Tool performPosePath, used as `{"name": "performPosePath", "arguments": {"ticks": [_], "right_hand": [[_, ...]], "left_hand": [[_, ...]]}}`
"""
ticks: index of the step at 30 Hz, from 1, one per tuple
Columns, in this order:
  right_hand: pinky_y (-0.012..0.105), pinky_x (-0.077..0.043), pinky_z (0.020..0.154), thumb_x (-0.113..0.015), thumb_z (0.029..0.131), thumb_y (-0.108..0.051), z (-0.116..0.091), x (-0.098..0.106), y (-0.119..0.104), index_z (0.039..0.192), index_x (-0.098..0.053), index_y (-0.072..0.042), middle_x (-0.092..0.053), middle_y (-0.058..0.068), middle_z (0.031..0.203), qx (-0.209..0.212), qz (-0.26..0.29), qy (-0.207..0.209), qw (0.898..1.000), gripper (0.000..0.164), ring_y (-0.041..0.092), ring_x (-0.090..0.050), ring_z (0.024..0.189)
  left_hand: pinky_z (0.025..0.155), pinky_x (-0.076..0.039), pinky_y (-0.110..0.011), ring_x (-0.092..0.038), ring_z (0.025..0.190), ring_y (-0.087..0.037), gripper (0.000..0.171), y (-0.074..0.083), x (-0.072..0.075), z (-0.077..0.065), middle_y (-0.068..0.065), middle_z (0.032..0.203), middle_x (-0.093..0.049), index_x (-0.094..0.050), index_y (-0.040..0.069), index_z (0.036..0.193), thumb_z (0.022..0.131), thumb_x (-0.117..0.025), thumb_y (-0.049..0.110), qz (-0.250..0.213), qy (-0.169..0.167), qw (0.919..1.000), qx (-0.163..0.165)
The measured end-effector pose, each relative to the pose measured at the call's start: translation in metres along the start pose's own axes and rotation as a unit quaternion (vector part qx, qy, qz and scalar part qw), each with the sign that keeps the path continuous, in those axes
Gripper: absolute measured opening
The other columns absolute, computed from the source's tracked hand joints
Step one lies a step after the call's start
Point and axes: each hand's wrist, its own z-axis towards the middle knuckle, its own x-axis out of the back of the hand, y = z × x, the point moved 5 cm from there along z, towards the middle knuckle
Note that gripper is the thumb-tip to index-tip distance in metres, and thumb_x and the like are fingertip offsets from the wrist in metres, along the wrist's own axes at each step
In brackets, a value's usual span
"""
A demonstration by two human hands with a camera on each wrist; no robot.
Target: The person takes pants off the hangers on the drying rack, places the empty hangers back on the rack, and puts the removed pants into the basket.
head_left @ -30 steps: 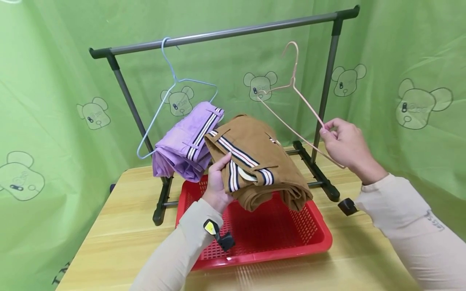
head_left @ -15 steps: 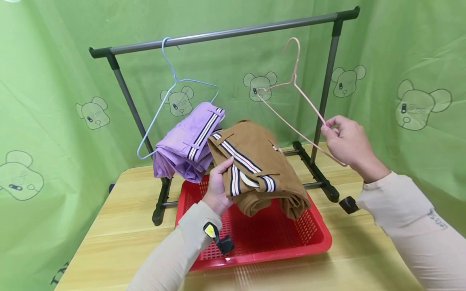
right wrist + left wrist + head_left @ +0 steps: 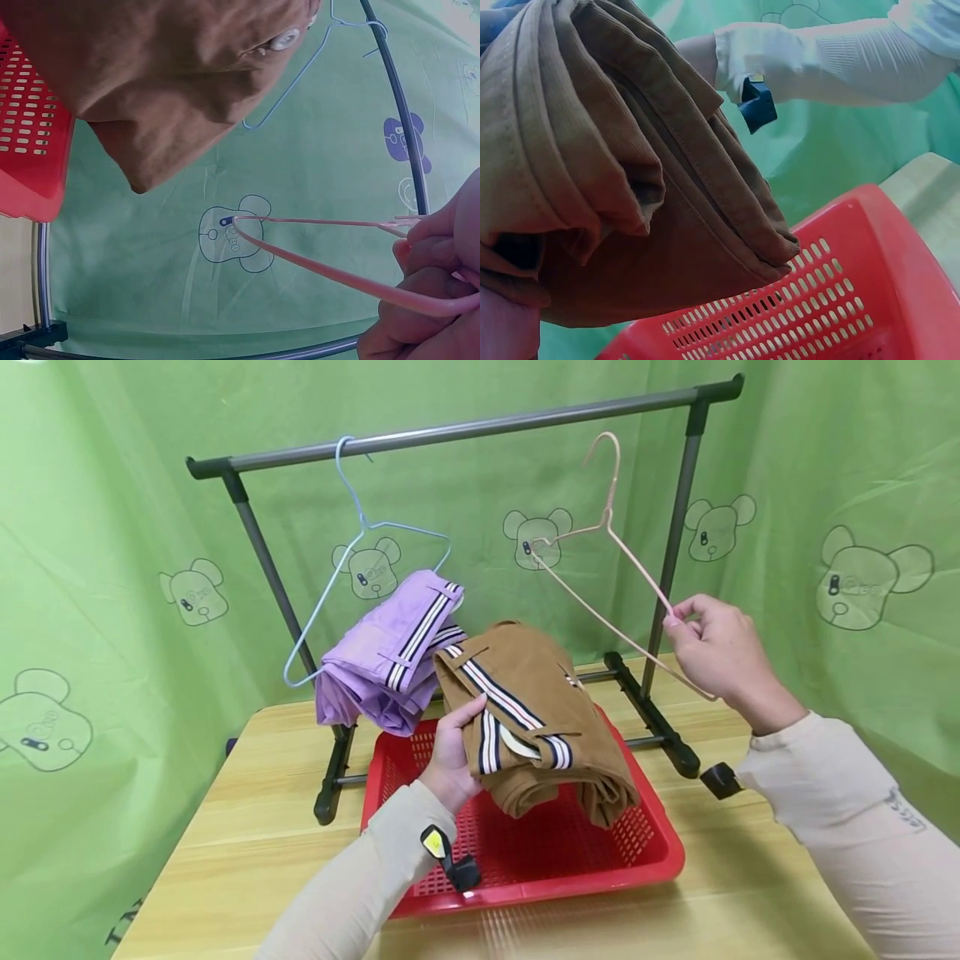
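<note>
The left hand [image 3: 453, 752] grips folded brown cloth trousers [image 3: 528, 689], thumb on top and other fingers largely hidden, presumably to keep the layers together, while the right hand's fingers pinch a pink wire hanger [image 3: 641, 572] near its end, perhaps leaving its far side free. Just beyond the left fingers, folded purple cloth trousers [image 3: 390, 635] on a blue wire hanger [image 3: 322, 597] crowd the brown pair; below I see a red perforated plastic basket [image 3: 555, 887], and a grey metal rack [image 3: 525, 421] rises beyond both hands.
</note>
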Motion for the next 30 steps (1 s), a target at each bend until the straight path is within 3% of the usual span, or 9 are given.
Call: {"name": "performPosePath", "arguments": {"ticks": [4, 8, 20, 30], "right_hand": [[0.029, -0.033, 0.036, -0.044, 0.103, -0.023, 0.0, 0.001, -0.001, 0.115, -0.053, 0.001, -0.045, 0.005, 0.064, -0.001, -0.002, -0.001, 1.0, 0.029, 0.017, -0.038, 0.047], [0.029, -0.033, 0.036, -0.044, 0.103, -0.023, 0.0, 0.002, -0.001, 0.116, -0.053, 0.002, -0.045, 0.005, 0.064, -0.003, -0.001, -0.004, 1.0, 0.029, 0.016, -0.038, 0.048], [0.03, -0.034, 0.036, -0.043, 0.103, -0.026, 0.0, 0.004, -0.004, 0.116, -0.053, 0.0, -0.044, 0.005, 0.065, -0.011, 0.0, -0.007, 1.0, 0.031, 0.017, -0.038, 0.048], [0.029, -0.034, 0.036, -0.043, 0.103, -0.023, 0.001, 0.007, -0.009, 0.118, -0.052, 0.003, -0.047, 0.006, 0.069, -0.004, 0.017, -0.002, 1.0, 0.031, 0.015, -0.038, 0.049]], "left_hand": [[0.074, -0.052, -0.022, -0.063, 0.078, -0.01, 0.011, -0.002, 0.001, -0.001, 0.001, 0.086, -0.066, -0.06, 0.011, 0.097, 0.092, -0.057, 0.02, 0.007, 0.011, 0.9999, 0.001], [0.073, -0.051, -0.022, -0.063, 0.076, -0.009, 0.015, -0.005, 0.003, -0.002, 0.001, 0.085, -0.066, -0.06, 0.011, 0.095, 0.095, -0.048, 0.019, 0.02, 0.022, 0.9995, 0.009], [0.08, -0.05, -0.025, -0.062, 0.085, -0.011, 0.017, -0.016, 0.007, -0.003, 0.001, 0.094, -0.064, -0.055, 0.011, 0.107, 0.093, -0.055, 0.021, 0.021, 0.025, 0.9989, 0.034], [0.076, -0.05, -0.025, -0.06, 0.081, -0.009, 0.017, -0.022, 0.008, -0.005, 0.003, 0.089, -0.063, -0.056, 0.013, 0.1, 0.097, -0.042, 0.022, 0.052, 0.039, 0.9963, 0.056]]}}
